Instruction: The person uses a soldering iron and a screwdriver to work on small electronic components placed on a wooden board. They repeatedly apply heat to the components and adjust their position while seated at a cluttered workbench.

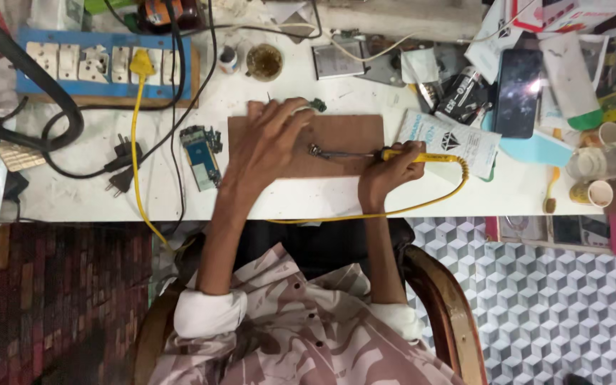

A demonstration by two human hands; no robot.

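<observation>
Your right hand [388, 173] gripped the yellow-handled soldering iron [365, 153], its long axis pointing leftward across the brown wooden board [344, 135] toward your left hand [272, 142], which lay flat, fingers spread, beside the small green circuit piece [318, 105].

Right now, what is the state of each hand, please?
Left hand: open, resting flat on the brown wooden board.
Right hand: closed around the yellow-handled soldering iron.

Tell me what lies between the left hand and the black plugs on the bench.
In the head view, a small blue-green circuit board lies on the white bench between the left hand and the black plugs.
</observation>
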